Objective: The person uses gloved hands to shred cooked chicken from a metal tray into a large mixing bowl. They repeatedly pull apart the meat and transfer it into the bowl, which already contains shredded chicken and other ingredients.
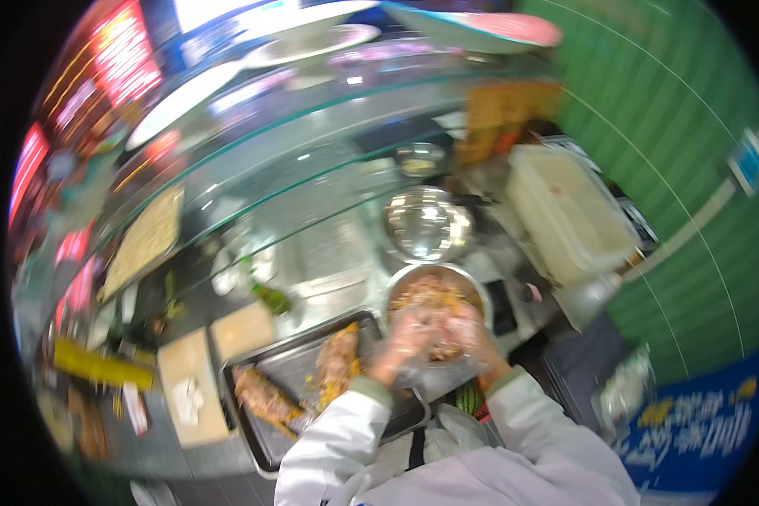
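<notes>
Both my hands, in clear plastic gloves, are over a steel bowl (488, 297) of mixed chopped food that looks like meat with yellow bits (433, 291). My left hand (411, 338) lies at the bowl's left side, my right hand (471, 329) at its right side. Pinkish food shows between them; blur hides the fingers and whether either grips any of it. Left of the bowl, a dark metal tray (272, 455) holds two long pieces of what looks like stuffed meat (262, 395), (338, 364) with yellow filling.
An empty-looking shiny steel bowl (427, 224) stands just beyond. A large white plastic tub (572, 215) is at the right, near the green wall. Cutting boards (193, 379) lie left of the tray, one with a crumpled white cloth or paper (188, 401). Glass shelf edges (278, 237) cross behind.
</notes>
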{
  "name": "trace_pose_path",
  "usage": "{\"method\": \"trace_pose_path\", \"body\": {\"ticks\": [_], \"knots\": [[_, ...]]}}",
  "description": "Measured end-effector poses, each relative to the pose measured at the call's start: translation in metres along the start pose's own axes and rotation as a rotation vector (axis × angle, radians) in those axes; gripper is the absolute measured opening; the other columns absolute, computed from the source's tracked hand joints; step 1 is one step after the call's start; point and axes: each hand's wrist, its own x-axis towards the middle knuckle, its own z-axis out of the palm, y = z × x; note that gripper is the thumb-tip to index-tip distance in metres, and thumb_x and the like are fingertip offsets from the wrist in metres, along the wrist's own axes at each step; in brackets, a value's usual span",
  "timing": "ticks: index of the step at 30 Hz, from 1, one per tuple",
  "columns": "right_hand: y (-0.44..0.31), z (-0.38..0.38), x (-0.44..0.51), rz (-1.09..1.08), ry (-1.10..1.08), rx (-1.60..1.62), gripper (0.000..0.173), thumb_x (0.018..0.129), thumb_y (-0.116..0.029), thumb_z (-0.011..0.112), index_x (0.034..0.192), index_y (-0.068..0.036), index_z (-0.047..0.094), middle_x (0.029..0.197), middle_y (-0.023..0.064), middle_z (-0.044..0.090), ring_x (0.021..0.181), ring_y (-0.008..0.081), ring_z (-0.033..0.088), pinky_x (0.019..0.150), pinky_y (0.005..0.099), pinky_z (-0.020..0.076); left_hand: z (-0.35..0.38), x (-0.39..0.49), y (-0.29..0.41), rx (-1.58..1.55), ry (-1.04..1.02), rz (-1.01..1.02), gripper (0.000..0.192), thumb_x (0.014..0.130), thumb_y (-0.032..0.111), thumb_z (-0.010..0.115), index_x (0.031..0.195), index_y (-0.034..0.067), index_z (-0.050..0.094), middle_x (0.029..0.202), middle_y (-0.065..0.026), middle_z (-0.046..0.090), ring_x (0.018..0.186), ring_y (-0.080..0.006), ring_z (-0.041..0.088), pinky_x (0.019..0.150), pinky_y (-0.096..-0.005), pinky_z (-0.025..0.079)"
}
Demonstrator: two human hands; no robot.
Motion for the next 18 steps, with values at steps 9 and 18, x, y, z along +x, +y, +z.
{"method": "trace_pose_path", "body": {"ticks": [9,18], "knots": [[0.008,-0.026,0.001,-0.232,-0.150,-0.540,0.011,0.097,-0.017,0.056,0.098,-0.008,0.062,0.072,0.0003,0.059,0.061,0.0103,0.057,0.054,0.0270,0.0471,0.013,-0.001,-0.037,-0.276,-0.037,0.072,0.023,0.090,0.019,0.062,0.105,0.003,0.069,0.098,-0.0105,0.069,0.092,-0.0198,0.065,0.082,-0.0326,0.052],[-0.044,0.023,-0.019,0.082,-0.007,-0.157,0.028,0.099,-0.020,0.050,0.075,-0.007,0.059,0.059,0.0005,0.053,0.049,0.0106,0.048,0.045,0.0267,0.0381,0.007,-0.012,-0.007,-0.868,0.378,-0.429,0.009,0.087,0.011,0.058,0.082,0.007,0.063,0.080,-0.0018,0.060,0.069,-0.0145,0.054,0.063,-0.0288,0.045]]}}
